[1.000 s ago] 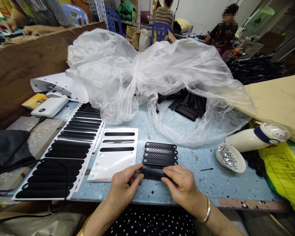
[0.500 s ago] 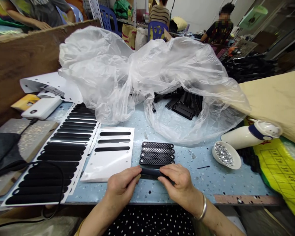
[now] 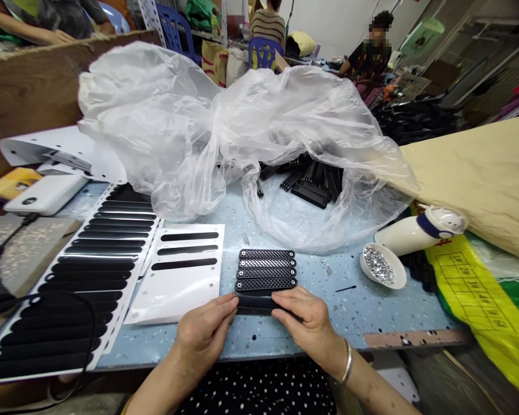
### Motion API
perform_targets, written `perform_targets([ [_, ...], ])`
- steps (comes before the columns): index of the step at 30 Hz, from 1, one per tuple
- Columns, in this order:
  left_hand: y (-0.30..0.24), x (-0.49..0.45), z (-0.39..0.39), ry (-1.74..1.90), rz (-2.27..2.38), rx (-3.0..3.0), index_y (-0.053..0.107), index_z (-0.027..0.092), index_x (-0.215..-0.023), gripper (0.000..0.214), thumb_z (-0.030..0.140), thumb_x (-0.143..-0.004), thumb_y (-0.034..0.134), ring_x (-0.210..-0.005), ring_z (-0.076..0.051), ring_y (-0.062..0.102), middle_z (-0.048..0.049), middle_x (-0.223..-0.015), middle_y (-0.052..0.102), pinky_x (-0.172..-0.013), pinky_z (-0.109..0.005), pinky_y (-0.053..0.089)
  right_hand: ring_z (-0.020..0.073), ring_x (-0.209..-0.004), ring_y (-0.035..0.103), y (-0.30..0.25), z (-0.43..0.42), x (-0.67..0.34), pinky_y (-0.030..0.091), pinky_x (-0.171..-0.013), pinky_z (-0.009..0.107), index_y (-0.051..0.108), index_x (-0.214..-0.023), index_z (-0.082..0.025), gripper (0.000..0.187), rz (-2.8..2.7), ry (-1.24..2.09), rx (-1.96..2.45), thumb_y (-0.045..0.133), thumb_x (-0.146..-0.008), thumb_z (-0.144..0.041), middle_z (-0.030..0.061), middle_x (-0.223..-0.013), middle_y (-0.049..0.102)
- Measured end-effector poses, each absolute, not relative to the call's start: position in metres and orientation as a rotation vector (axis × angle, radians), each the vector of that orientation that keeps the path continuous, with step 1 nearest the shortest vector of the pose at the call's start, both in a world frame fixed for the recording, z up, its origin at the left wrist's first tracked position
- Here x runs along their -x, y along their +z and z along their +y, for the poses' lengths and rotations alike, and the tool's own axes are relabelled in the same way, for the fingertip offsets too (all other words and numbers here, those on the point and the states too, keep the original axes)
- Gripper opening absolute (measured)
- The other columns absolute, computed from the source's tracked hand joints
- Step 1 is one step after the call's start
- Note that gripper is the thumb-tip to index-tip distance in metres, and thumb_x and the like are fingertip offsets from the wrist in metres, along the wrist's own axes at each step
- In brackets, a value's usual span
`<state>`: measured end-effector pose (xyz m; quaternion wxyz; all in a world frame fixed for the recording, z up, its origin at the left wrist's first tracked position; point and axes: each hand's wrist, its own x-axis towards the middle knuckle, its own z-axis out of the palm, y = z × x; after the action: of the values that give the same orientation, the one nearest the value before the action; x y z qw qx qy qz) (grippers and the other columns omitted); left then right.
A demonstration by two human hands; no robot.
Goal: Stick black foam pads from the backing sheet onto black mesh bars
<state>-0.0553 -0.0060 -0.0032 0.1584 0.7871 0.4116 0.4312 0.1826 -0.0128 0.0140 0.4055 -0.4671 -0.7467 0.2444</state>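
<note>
One dark strip (image 3: 255,302), held crosswise: left end in the grip of the left hand (image 3: 205,328), thumb and fingers pinching; right part in the grip of the right hand (image 3: 305,320), likewise pinching, its end partly hidden by fingers. Location: between both grips, near the front edge of the bench (image 3: 285,340), just beside the near side of a row of textured bars (image 3: 266,272).

Counts: textured bars, four, side by side; black strips (image 3: 185,250) on a small white sheet (image 3: 177,294), three; strips on a large sheet (image 3: 125,300) at left, many, too crowded for a sure count; bowl (image 3: 400,278), one; bottle (image 3: 398,235), one; thin black pin (image 3: 345,288), one; bangle (image 3: 348,360) on the right wrist, one; co-workers (image 3: 267,26) in the background, three.

Materials and shapes: dark strip smooth, faintly shiny; bars black, crosshatched, round-ended, with small silvery fittings; sheet strips flat, glossy; bowl white, filled with shiny metal pieces (image 3: 378,265); bottle cream, navy-banded, on its side; plastic bag (image 3: 164,115) translucent, crumpled, black ridged pieces (image 3: 313,193) heaped at its mouth; bench top pale blue, speckled.
</note>
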Motion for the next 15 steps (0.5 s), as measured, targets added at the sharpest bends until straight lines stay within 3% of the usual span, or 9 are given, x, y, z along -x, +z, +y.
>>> perform_targets([
  [9,0.0045,0.0546,-0.0033,1.213,1.163,-2.267,0.073,0.016,-0.100,0.019,0.012,-0.089,0.057,-0.081,-0.019,0.077,-0.0099,-0.094,0.079,-0.078,-0.024,0.063,0.0203,-0.081,0.071,0.0129,-0.0123,-0.1847,0.057,-0.076,0.039,0.074,-0.106,-0.023,0.023,-1.821,0.680,1.167,0.064,-0.087,-0.015,0.0055,-0.092,0.078],
  [15,0.0039,0.0537,-0.0009,1.209,1.186,-2.249,0.072,0.017,-0.099,0.018,0.015,-0.090,0.057,-0.080,-0.018,0.077,-0.0071,-0.092,0.080,-0.079,-0.024,0.063,0.0204,-0.081,0.071,0.0121,-0.0172,-0.1838,0.059,-0.074,0.037,0.073,-0.108,-0.020,0.025,-1.833,0.509,1.192,0.057,-0.090,-0.012,0.0079,-0.093,0.077],
])
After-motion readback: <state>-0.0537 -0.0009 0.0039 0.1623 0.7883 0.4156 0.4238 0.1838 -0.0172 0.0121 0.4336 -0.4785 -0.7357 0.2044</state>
